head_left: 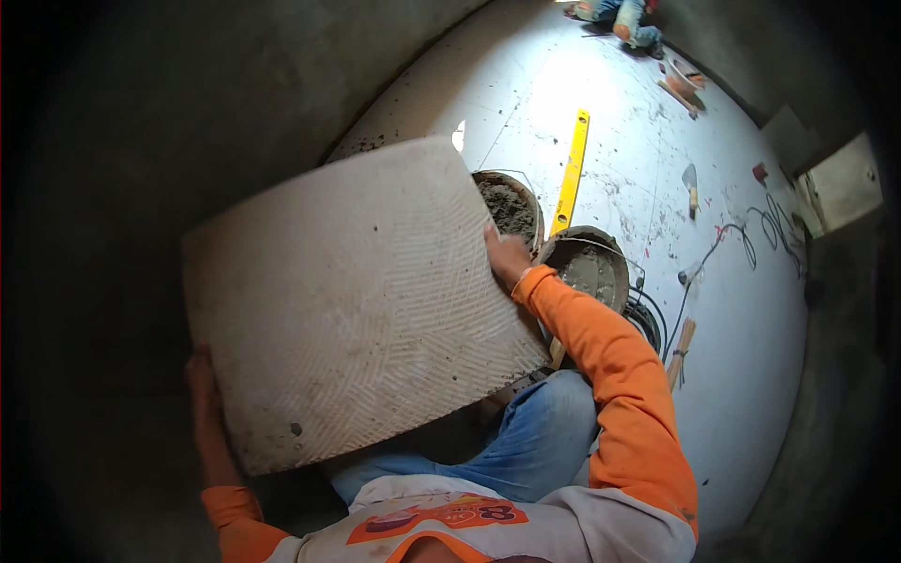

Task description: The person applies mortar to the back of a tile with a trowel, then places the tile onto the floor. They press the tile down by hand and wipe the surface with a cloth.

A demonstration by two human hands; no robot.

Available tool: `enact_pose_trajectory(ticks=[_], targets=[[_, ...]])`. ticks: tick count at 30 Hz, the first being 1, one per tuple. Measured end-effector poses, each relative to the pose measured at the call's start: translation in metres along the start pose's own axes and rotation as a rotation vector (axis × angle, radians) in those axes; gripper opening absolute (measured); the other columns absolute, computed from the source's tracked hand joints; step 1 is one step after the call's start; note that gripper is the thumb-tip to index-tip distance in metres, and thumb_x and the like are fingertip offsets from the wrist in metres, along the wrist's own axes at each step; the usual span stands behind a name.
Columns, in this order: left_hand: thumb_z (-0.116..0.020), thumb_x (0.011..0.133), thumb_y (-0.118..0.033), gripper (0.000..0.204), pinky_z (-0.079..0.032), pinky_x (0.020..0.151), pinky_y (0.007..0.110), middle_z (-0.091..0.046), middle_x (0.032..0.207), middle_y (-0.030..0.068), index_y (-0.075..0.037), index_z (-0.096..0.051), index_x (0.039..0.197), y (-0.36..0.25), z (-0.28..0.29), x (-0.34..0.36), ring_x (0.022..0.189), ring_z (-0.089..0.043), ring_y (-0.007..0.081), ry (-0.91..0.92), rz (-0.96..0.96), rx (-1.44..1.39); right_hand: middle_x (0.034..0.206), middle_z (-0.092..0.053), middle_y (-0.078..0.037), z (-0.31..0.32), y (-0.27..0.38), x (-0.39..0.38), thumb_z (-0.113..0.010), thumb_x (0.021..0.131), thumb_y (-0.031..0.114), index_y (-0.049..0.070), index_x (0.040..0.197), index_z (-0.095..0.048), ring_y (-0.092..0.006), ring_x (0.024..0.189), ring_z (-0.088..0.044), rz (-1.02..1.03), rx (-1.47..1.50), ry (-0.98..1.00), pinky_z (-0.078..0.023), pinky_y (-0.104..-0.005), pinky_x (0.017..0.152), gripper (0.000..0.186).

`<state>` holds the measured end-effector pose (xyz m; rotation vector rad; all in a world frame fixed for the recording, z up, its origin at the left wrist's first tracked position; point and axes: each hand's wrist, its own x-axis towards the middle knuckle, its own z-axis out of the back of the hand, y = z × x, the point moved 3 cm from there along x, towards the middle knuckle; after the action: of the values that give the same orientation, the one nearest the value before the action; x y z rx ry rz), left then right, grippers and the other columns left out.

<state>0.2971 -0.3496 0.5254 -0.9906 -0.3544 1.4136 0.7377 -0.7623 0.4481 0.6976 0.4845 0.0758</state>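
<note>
A large square tile (347, 300) is held up in front of me, tilted, with its ridged, greyish back facing me. My right hand (509, 255) grips its right edge, thumb on the near face and the other fingers mostly hidden. At the tile's left edge is my left hand (200, 373), closed around it in dim light, its fingers partly behind the tile. Just beyond my right hand stand two buckets of grey mortar: one bucket (540, 202) is partly covered by the tile, the other bucket (626, 272) sits beside my forearm.
A yellow spirit level (571, 174) lies past the buckets on the pale tiled floor (638, 178). Right of it are a trowel (691, 190), black cable (751, 246) and a bundle of sticks (682, 352). Another person (624, 23) is at the far end near a bucket (683, 80).
</note>
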Motion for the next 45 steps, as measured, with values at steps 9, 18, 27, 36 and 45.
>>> enact_pose_trajectory(ticks=[9,18,27,36,45], targets=[[-0.051,0.090,-0.047,0.072,-0.032,0.102,0.042,-0.045,0.131,0.0244,0.012,-0.038,0.130,0.013,-0.082,0.018,0.121,-0.045,0.0337,0.161,0.059,0.101,0.112,-0.054,-0.034,-0.002,-0.078,0.009,-0.047,0.087,0.046,-0.016,0.107,-0.055,-0.0427,0.109,-0.053,-0.305,0.102,0.098,-0.042,-0.0430,0.094,0.066],[-0.047,0.093,-0.043,0.065,-0.033,0.101,0.042,-0.047,0.130,0.0230,0.011,-0.042,0.128,0.013,-0.123,0.041,0.121,-0.044,0.0340,0.165,0.070,0.109,0.108,-0.057,-0.030,0.044,-0.074,0.015,-0.054,0.084,0.036,-0.003,0.106,-0.061,-0.0436,0.101,-0.055,0.024,-0.172,0.188,-0.046,-0.0469,0.084,0.045],[-0.045,0.093,-0.042,0.062,-0.035,0.097,0.040,-0.053,0.124,0.0215,0.011,-0.046,0.124,0.070,-0.143,0.085,0.113,-0.051,0.0325,0.164,0.091,0.235,0.112,-0.054,-0.034,0.023,-0.225,-0.064,-0.063,0.076,0.041,-0.010,0.115,-0.042,-0.0404,0.102,-0.057,-0.369,-0.110,-0.018,-0.047,-0.0414,0.086,0.067],[-0.054,0.090,-0.045,0.063,-0.040,0.091,0.035,-0.058,0.117,0.0188,0.011,-0.051,0.119,0.043,-0.121,0.084,0.104,-0.056,0.0274,0.020,-0.018,0.133,0.097,-0.059,-0.032,0.106,-0.265,-0.076,-0.067,0.074,0.039,-0.006,0.108,-0.043,-0.0435,0.093,-0.059,-0.291,-0.250,-0.259,-0.047,-0.0453,0.081,0.061],[-0.054,0.090,-0.044,0.062,-0.040,0.090,0.034,-0.059,0.115,0.0186,0.011,-0.052,0.119,0.082,-0.119,0.076,0.103,-0.056,0.0255,0.026,-0.023,0.092,0.070,-0.056,-0.010,0.045,-0.331,-0.056,-0.062,0.079,0.054,0.000,0.102,-0.045,-0.0175,0.048,-0.057,-0.434,0.643,-0.119,-0.047,-0.0303,0.038,0.061]])
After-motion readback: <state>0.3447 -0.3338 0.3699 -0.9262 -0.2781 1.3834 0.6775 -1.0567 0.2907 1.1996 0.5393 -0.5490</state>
